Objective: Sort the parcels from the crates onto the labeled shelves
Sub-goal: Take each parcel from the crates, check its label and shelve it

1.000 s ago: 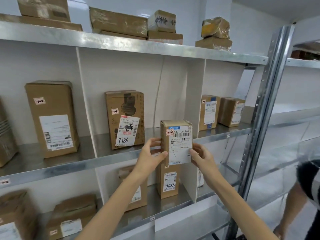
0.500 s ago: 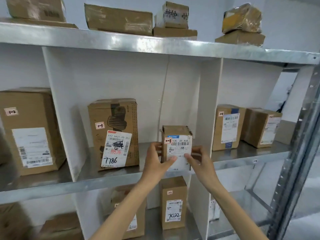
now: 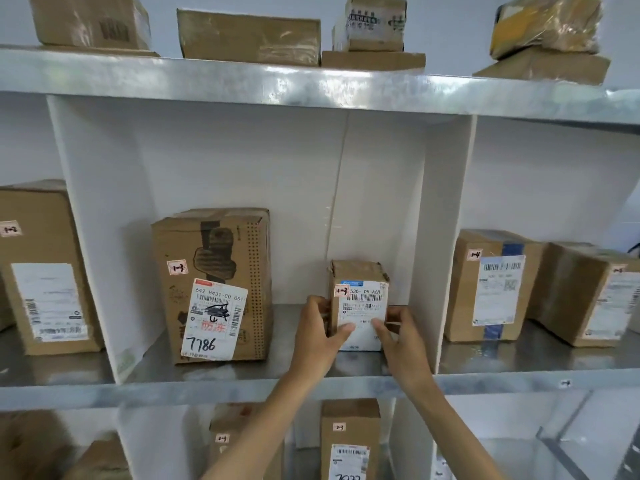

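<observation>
A small brown parcel (image 3: pixel 360 289) with a white barcode label and a "1-3" sticker stands upright on the metal middle shelf (image 3: pixel 294 372), inside the compartment between two white dividers. My left hand (image 3: pixel 320 332) grips its left side, thumb on the front label. My right hand (image 3: pixel 401 336) holds its right side the same way. A larger parcel marked "7786" (image 3: pixel 214 285), also stickered "1-3", stands to the left in the same compartment, apart from the small one.
White dividers (image 3: pixel 450 244) wall the compartment on both sides. Parcels stickered "1-4" (image 3: pixel 491 285) stand in the right compartment, a "1-2" parcel (image 3: pixel 41 268) in the left. More boxes sit on the top shelf (image 3: pixel 249 36) and on the lower shelf (image 3: pixel 349 441).
Both hands carried the small parcel from in front of the shelf edge into the compartment and set it down on the shelf. The view moved closer and to the left.
</observation>
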A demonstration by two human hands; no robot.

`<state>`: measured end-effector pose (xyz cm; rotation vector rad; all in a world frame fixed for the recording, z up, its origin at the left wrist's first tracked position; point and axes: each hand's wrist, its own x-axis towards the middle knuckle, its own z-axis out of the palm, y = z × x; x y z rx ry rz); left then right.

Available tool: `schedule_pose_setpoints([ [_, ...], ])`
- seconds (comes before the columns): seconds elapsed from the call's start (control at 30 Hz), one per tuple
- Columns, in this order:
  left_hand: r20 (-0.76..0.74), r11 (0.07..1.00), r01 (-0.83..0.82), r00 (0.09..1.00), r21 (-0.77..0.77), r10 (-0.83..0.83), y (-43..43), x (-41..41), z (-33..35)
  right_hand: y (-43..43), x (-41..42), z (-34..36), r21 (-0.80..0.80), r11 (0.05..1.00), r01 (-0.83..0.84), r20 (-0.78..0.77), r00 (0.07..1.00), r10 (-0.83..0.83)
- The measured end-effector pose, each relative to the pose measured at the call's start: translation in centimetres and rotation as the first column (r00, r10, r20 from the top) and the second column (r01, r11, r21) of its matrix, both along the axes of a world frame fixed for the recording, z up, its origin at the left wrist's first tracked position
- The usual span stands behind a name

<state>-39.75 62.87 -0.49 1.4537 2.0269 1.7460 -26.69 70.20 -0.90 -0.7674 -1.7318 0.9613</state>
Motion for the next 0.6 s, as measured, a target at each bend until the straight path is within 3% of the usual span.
schedule_pose_setpoints([
  [0.23, 0.028, 0.999, 0.004, 1.0, -0.034, -0.003, 0.0, 0.0, -0.1, 0.2, 0.1, 0.1, 0.033, 0.999, 0.043, 0.072, 0.996, -0.045],
  [0.4, 0.018, 0.995, 0.017, 1.0, -0.1, -0.015, -3.5, -0.5, -0.2, -3.2, 1.2, -0.5, 0.284, 0.947, 0.148, 0.049, 0.984, -0.169],
  [0.6, -0.012, 0.989, 0.133, 0.991, -0.063, -0.134, -11.3, -1.6, 0.9, -10.3, -0.8, 0.2, 0.411, 0.911, 0.041, -0.012, 0.999, -0.039],
])
